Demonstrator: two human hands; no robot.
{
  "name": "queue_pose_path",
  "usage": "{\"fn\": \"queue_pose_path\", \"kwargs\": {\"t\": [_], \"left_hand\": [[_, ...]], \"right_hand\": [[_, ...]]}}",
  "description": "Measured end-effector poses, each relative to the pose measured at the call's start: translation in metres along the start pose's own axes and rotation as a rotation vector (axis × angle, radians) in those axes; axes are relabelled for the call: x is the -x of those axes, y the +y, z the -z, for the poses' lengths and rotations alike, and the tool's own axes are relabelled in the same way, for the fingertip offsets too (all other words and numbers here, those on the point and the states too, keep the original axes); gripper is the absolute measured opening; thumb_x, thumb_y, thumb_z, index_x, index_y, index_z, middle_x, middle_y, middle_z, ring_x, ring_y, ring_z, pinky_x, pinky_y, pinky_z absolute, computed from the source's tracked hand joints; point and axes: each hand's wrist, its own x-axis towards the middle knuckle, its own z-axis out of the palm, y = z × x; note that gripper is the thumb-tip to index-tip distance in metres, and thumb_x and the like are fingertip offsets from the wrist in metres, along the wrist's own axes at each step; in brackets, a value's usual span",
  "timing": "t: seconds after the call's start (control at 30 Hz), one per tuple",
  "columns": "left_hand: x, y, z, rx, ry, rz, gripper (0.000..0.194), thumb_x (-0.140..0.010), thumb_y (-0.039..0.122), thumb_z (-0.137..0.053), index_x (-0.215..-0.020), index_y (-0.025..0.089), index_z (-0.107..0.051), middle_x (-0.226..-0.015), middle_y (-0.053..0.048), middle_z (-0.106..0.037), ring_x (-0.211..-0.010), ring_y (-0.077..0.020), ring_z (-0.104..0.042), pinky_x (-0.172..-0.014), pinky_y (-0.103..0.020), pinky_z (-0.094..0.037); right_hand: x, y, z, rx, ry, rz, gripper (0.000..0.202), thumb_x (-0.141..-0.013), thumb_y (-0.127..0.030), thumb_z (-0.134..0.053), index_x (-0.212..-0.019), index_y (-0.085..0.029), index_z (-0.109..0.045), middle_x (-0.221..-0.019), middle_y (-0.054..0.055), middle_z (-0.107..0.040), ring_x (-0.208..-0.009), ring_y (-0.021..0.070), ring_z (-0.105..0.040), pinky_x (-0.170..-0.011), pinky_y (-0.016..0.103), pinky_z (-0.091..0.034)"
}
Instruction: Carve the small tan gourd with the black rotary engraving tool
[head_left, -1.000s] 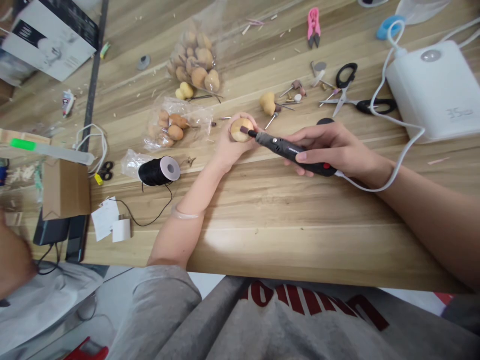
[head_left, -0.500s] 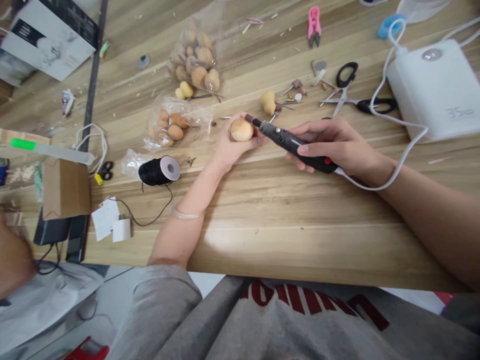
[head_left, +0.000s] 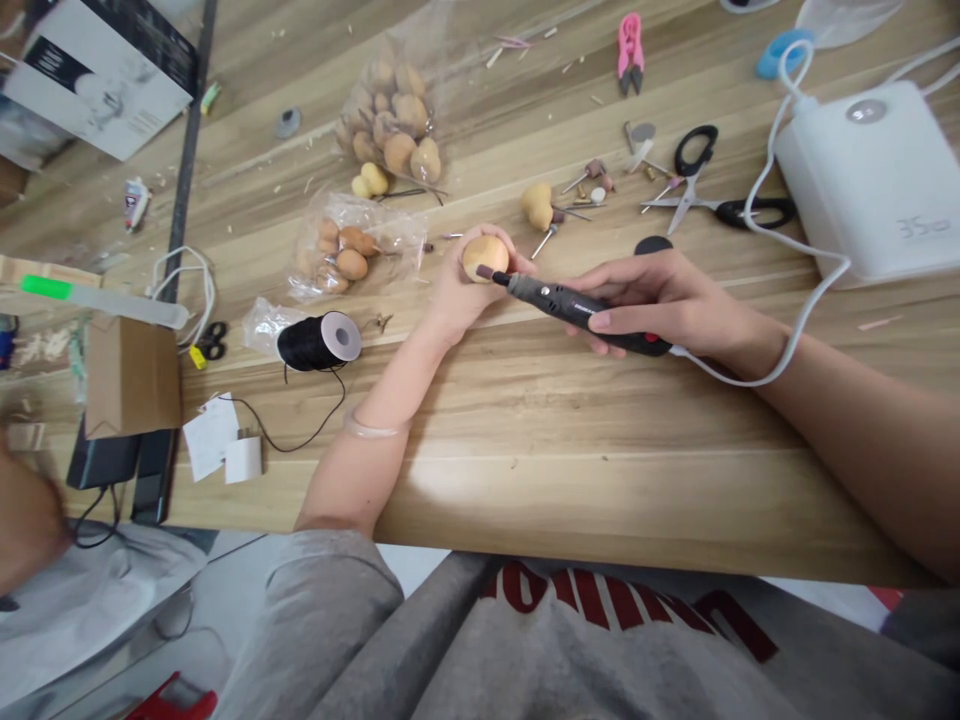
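Observation:
My left hand is wrapped round a small tan gourd, its rounded end facing up. In my right hand lies a black rotary tool with a white cable at its rear. The tool's brown sanding tip lies over the gourd's near side; whether it touches cannot be told. Just beyond, a loose yellow gourd rests among several sanding bits. A black disc shows behind my right hand.
Bags of gourds and brown gourds lie beyond a black cord spool. Scissors, pink snips and a white power bank are to the right. At far left sits another person's arm.
My right hand has shifted the rotary tool slightly left and down, so its tip moved from the gourd's upper right edge to over its near side. My left hand still holds the gourd.

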Motion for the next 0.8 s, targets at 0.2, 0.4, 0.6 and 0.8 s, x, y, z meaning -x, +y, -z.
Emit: {"fn": "queue_pose_path", "kwargs": {"t": [0.2,0.4,0.6,0.8], "left_hand": [[0.001,0.001,0.000,-0.091,0.084,-0.037,0.052,-0.055,0.049,-0.087,-0.083,0.022,-0.054,-0.077,0.003,-0.063,-0.076,-0.0132,-0.061,-0.078,-0.034,-0.051],[0.000,-0.004,0.003,-0.092,-0.006,-0.043,0.051,-0.064,0.056,-0.080,-0.087,0.019,-0.053,-0.083,-0.001,-0.064,-0.090,-0.0184,-0.066,-0.083,-0.037,-0.051],[0.001,-0.005,0.003,-0.159,0.047,-0.096,0.046,-0.066,0.050,-0.081,-0.088,0.020,-0.054,-0.083,0.000,-0.063,-0.097,-0.0195,-0.065,-0.087,-0.037,-0.052],[-0.002,-0.012,0.007,-0.164,0.007,-0.122,0.048,-0.067,0.056,-0.078,-0.089,0.021,-0.055,-0.082,0.001,-0.064,-0.085,-0.0158,-0.064,-0.080,-0.036,-0.053]], "right_hand": [[0.000,0.001,0.001,-0.015,0.099,0.011,0.030,-0.080,-0.011,-0.068,-0.110,-0.011,-0.068,-0.081,0.006,-0.072,-0.055,0.0110,-0.062,-0.045,0.022,-0.048],[0.000,0.000,0.000,-0.005,0.018,-0.008,0.029,-0.077,-0.008,-0.068,-0.106,-0.009,-0.069,-0.079,0.005,-0.071,-0.051,0.0092,-0.060,-0.042,0.020,-0.047],[0.000,0.001,0.002,-0.021,0.078,0.005,0.028,-0.080,-0.013,-0.070,-0.108,-0.010,-0.067,-0.079,0.006,-0.071,-0.054,0.0100,-0.061,-0.045,0.020,-0.048],[0.000,-0.001,0.001,-0.010,0.042,-0.009,0.026,-0.079,-0.011,-0.070,-0.105,-0.010,-0.069,-0.080,0.006,-0.072,-0.052,0.0100,-0.060,-0.042,0.020,-0.047]]}}
